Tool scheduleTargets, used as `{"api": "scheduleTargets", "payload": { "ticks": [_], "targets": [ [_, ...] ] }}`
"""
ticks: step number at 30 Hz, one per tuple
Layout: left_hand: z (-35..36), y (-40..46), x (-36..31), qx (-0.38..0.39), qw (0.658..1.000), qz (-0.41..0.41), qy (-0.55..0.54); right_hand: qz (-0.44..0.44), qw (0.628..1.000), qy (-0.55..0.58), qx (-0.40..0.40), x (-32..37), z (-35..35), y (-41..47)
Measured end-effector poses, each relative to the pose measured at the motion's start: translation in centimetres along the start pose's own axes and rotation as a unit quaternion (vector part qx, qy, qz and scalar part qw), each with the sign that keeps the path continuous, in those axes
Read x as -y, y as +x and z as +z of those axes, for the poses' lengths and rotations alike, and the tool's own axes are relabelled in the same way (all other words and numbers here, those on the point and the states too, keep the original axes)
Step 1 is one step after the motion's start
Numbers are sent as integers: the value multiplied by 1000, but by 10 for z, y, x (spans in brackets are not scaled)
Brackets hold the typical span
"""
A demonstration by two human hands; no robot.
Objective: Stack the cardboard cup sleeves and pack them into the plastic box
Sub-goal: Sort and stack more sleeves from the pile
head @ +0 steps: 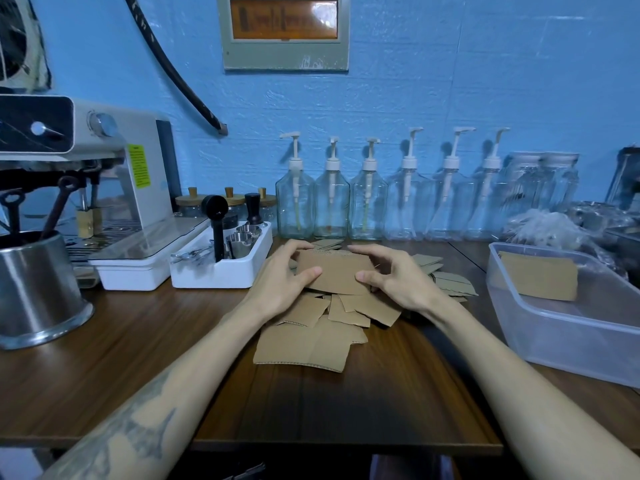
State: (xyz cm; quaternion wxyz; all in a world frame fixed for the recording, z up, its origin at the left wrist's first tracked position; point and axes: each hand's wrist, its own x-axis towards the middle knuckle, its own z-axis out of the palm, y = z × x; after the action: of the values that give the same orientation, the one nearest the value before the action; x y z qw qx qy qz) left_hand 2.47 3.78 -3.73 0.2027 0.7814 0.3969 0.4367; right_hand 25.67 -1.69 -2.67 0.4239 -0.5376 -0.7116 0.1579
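A small stack of flat brown cardboard cup sleeves [337, 273] is held between both hands above the table's middle. My left hand [284, 280] grips its left end, thumb on top. My right hand [393, 280] grips its right end the same way. Beneath and around them lies a loose pile of cup sleeves [311, 337], spreading toward the right [450, 284]. The clear plastic box [568, 337] stands at the right with several sleeves [538, 275] stacked at its far end.
A white tray of barista tools [225, 265] sits just left of my hands. An espresso machine [86, 168] and a steel canister [38, 289] stand further left. A row of pump bottles [367, 199] lines the blue wall. Plastic bags [547, 226] lie behind the box.
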Motion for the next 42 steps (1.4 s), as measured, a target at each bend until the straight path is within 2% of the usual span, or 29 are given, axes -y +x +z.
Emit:
{"api": "scheduleTargets", "payload": {
  "ticks": [8, 13, 17, 22, 25, 27, 29, 33, 36, 40, 42],
  "targets": [
    [-1, 2, -3, -18, 998, 28, -53, 6, 998, 53, -27, 0, -5, 3],
    [-10, 4, 1, 34, 998, 10, -59, 9, 997, 62, -45, 2, -9, 1],
    [-20, 3, 15, 64, 998, 8, 15, 9, 997, 48, -57, 0, -13, 2],
    [-35, -1, 27, 57, 995, 8, 86, 24, 997, 27, -70, -1, -13, 0],
    [-36, -1, 36, 58, 981, 22, 183, 32, 996, 11, -80, -6, -15, -1],
    [-36, -2, 37, 77, 973, 20, 218, 34, 996, 13, -81, -8, -16, -1],
    [-36, -4, 34, 98, 973, 18, 208, 36, 996, 13, -82, -9, -17, 0],
    [-38, -16, 11, 128, 987, 37, 89, 35, 996, 15, -83, -8, -16, -1],
    [-42, -31, -12, 186, 981, 45, 37, 35, 996, 20, -80, -7, -16, -1],
    [-42, -48, -23, 279, 956, 42, 77, 33, 997, 28, -70, -4, -14, -3],
    [-39, -53, -23, 301, 944, 58, 120, 32, 997, 31, -62, -2, -14, -5]
  ]
}}
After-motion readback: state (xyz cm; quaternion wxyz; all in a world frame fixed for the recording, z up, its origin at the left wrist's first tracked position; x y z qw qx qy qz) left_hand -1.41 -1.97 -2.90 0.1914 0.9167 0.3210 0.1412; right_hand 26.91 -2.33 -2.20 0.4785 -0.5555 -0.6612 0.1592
